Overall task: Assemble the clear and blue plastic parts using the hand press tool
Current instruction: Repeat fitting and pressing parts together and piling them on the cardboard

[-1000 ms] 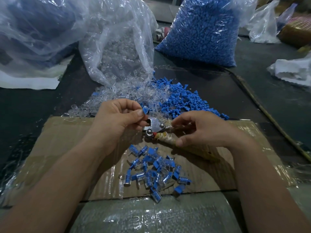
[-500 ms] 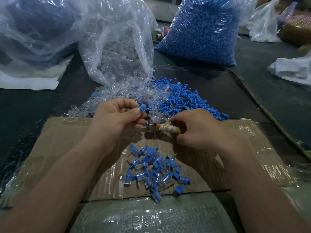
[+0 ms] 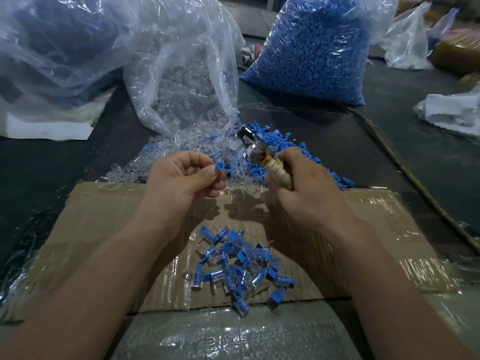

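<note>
My left hand (image 3: 181, 178) pinches a small blue and clear part (image 3: 219, 168) between thumb and fingers, its blue cap showing. My right hand (image 3: 304, 188) grips the hand press tool (image 3: 262, 157) by its cloth-wrapped handle, with the metal head raised and pointing away from me. The tool's jaws are apart from the part. Behind my hands lie a loose heap of clear parts (image 3: 181, 149) and a heap of blue parts (image 3: 278, 141). A pile of assembled blue-and-clear pieces (image 3: 239, 266) sits on the cardboard (image 3: 104, 222) below my hands.
An open plastic bag of clear parts (image 3: 187, 81) stands at the back centre, a full bag of blue parts (image 3: 311, 45) to its right, and a large crumpled bag (image 3: 52, 48) at the left. White wrapping (image 3: 452, 110) lies at the far right.
My right hand has swung the tool's head up and away from the left hand, turning it from sideways to pointing away. My left hand still holds the part, now free of the tool.
</note>
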`<state>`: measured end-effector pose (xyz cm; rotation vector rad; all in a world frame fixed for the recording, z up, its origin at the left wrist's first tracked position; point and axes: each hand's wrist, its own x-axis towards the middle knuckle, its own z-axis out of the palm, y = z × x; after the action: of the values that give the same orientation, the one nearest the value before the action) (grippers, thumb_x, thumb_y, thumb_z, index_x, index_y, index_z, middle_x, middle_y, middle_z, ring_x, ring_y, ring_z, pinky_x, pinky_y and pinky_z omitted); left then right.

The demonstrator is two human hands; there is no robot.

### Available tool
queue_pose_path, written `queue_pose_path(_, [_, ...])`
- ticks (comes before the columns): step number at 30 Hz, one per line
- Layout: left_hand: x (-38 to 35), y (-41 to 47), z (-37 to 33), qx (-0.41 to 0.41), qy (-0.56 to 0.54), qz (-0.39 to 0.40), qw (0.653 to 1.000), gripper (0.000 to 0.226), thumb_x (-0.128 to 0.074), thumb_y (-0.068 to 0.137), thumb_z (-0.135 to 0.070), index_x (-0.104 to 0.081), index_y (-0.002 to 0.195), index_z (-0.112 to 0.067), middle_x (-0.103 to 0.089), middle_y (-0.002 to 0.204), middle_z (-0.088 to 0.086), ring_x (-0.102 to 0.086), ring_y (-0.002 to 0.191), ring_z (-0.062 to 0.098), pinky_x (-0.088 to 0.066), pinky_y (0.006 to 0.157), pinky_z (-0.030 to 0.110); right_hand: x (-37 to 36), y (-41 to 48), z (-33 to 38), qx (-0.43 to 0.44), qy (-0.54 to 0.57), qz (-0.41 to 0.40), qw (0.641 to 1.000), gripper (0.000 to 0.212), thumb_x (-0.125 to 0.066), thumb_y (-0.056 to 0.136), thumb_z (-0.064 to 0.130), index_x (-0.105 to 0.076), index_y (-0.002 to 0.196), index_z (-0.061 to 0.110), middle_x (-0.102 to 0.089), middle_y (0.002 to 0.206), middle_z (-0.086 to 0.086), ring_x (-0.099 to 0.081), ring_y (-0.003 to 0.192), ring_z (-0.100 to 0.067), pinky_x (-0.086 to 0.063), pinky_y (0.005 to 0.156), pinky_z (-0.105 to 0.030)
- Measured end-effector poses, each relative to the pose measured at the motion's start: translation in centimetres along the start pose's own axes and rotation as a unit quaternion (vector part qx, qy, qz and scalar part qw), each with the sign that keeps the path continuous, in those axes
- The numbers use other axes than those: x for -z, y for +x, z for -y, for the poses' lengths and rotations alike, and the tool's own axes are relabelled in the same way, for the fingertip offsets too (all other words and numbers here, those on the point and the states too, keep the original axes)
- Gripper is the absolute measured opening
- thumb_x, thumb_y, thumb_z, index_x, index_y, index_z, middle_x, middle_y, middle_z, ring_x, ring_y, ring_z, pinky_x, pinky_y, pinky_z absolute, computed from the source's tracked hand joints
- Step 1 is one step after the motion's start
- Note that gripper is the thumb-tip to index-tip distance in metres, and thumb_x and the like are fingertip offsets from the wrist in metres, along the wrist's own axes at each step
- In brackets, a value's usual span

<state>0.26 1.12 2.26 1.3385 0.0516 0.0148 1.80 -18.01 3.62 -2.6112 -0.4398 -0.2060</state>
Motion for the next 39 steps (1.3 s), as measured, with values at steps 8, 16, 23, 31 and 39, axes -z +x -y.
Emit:
queue_pose_path(8, [-0.2,-0.3,-0.1,-0.048,0.021,-0.019,0.998,0.011,-0.055,0.08,0.004,-0.058,0.078,-0.007,-0.067,0.06,0.002,-0.064,0.056,0.009,-0.051,0.053,0.015,-0.6,-0.2,0.8,0.03,-0.002,0.059,0.998,0.022,-0.055,0.086,0.035,-0.039,0.097,0.024,-0.042,0.086,0.007,-0.037,0.073,-0.009,-0.026,0.059,-0.017])
queue_pose_path(16, [-0.2,-0.3,-0.3,-0.061,0.041,-0.021,0.997,0.014,-0.056,0.081,0.005,-0.058,0.077,-0.008,-0.068,0.062,0.0,-0.062,0.053,0.007,-0.05,0.052,0.014,-0.6,-0.3,1.1,0.039,-0.023,0.093,0.995,0.024,-0.053,0.085,0.036,-0.034,0.098,0.028,-0.039,0.089,0.009,-0.036,0.08,-0.01,-0.023,0.063,-0.013])
queue_pose_path(23, [-0.5,-0.6,-0.3,-0.071,0.063,-0.031,0.995,0.014,-0.056,0.082,0.006,-0.058,0.078,-0.007,-0.066,0.059,-0.001,-0.062,0.052,0.007,-0.05,0.051,0.015,-0.7,0.1,1.2,0.045,-0.024,0.088,0.995,0.02,-0.057,0.082,0.023,-0.039,0.092,0.026,-0.042,0.082,0.008,-0.039,0.075,-0.011,-0.027,0.059,-0.022])
queue_pose_path(31, [-0.6,-0.7,-0.2,-0.092,0.11,-0.046,0.989,0.016,-0.056,0.083,0.006,-0.058,0.077,-0.009,-0.063,0.058,-0.001,-0.06,0.051,0.005,-0.049,0.051,0.013,-1.1,0.5,1.1,0.044,-0.03,0.084,0.995,0.022,-0.06,0.081,0.021,-0.039,0.086,0.026,-0.038,0.072,0.015,-0.035,0.065,0.002,-0.025,0.057,-0.02])
queue_pose_path(39, [-0.8,-0.8,-0.3,-0.097,0.133,-0.054,0.985,0.016,-0.056,0.084,0.005,-0.058,0.077,-0.01,-0.062,0.066,0.005,-0.059,0.052,0.003,-0.049,0.052,0.012,-1.0,0.5,1.2,0.044,-0.027,0.085,0.995,0.022,-0.059,0.078,0.023,-0.038,0.083,0.026,-0.036,0.069,0.016,-0.035,0.063,0.0,-0.023,0.055,-0.021])
